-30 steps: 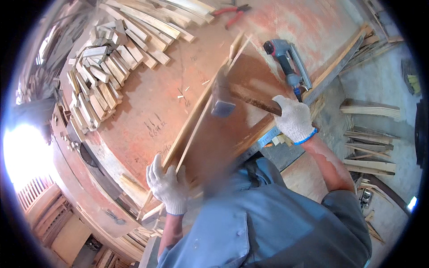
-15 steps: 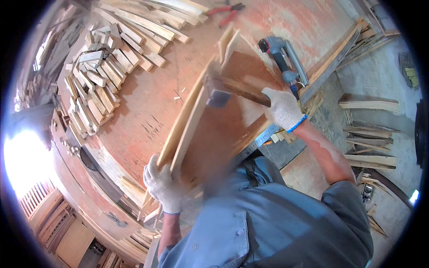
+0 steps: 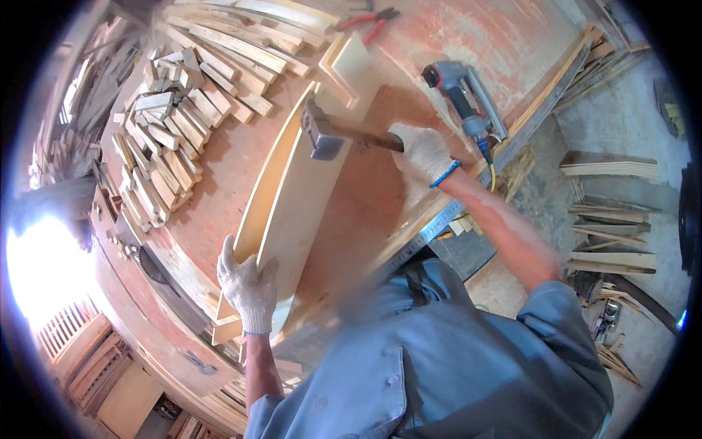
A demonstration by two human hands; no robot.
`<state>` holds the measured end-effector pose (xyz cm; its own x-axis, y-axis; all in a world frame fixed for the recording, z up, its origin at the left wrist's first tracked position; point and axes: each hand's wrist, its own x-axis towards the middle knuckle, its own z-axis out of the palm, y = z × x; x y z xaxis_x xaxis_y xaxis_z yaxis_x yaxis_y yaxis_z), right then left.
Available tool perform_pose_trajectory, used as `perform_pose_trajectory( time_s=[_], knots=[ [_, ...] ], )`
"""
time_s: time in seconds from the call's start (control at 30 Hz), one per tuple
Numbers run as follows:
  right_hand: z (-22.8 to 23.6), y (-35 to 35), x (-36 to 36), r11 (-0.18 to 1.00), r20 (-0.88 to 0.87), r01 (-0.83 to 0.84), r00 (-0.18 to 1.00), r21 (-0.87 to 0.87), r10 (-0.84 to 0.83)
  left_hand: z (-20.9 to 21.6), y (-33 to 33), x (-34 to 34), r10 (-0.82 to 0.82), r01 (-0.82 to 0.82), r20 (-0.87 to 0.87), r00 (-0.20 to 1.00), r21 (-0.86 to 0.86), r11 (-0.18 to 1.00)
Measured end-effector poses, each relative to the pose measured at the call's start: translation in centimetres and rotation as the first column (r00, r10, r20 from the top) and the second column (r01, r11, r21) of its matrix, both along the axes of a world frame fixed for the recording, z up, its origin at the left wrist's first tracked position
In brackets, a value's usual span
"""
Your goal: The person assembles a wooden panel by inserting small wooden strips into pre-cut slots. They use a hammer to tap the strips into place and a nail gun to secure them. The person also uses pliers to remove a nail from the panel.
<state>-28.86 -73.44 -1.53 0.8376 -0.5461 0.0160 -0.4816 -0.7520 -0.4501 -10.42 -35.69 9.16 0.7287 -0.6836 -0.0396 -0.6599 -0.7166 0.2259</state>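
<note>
Our right hand (image 3: 424, 152) clasps the hammer (image 3: 322, 133) while we grip the wooden frame (image 3: 303, 197), probably light and stiff, with our left hand (image 3: 248, 287) at its near end, where edges offer purchase.

Blown-out glare (image 3: 45, 260) at left, black rim (image 3: 14, 44)

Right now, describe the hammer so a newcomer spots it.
On the reddish workbench, the left hand holds long pale boards. Higher in view, the right hand holds the hammer: blocky metal head, brown handle, unlike the nail gun lying nearby.
</note>
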Motion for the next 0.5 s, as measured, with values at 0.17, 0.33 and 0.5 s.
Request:
perform_pose_trajectory(
  time_s=[0.17,0.33,0.5],
  knots=[
    [0.7,0.3,1.0,0.996,-0.016,0.028,1.0,0.083,-0.027,0.0,-0.4,0.4,0.007,-0.007,0.006,1.0,-0.046,0.999],
    [7.0,0.3,-1.3,0.996,-0.155,0.058,0.987,0.073,-0.046,0.3,-0.5,-1.9,-0.007,0.011,0.1,0.995,-0.035,0.999],
    [13.4,0.5,-2.9,0.993,-0.398,0.091,0.916,0.078,-0.053,0.4,-0.6,-5.1,0.03,-0.03,0.127,0.992,0.005,1.0]
  ],
)
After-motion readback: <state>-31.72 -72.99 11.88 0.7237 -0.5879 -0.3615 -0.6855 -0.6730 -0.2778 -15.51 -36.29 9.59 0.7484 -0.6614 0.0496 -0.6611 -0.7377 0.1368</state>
